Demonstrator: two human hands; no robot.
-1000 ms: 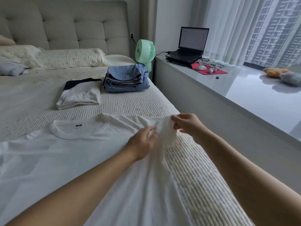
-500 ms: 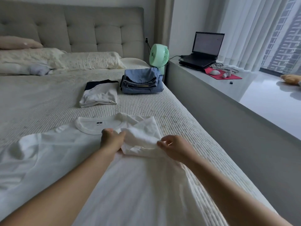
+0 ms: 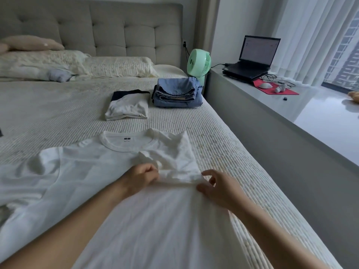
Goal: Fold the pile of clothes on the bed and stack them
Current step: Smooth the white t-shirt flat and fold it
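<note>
A white T-shirt (image 3: 93, 171) lies spread face up on the bed (image 3: 58, 109), collar away from me. Its right sleeve is folded inward over the chest. My left hand (image 3: 139, 178) has its fingers curled and grips the folded sleeve's lower edge. My right hand (image 3: 215, 188) rests at the right end of the fold, thumb touching the cloth and fingers loose and lifted. Farther up the bed are a folded white and dark pile (image 3: 127, 109) and a folded stack of blue jeans (image 3: 176, 95).
Pillows (image 3: 77, 65) lie against the tufted headboard. A green fan (image 3: 199, 64) stands at the bed's far right corner. A grey ledge (image 3: 272, 133) runs along the right side, carrying a laptop (image 3: 254, 59) and a red mouse pad (image 3: 275, 89).
The right sleeve, held up between both hands, has been brought inward and laid flat on the shirt. Both hands moved down toward me. My right fingers have loosened.
</note>
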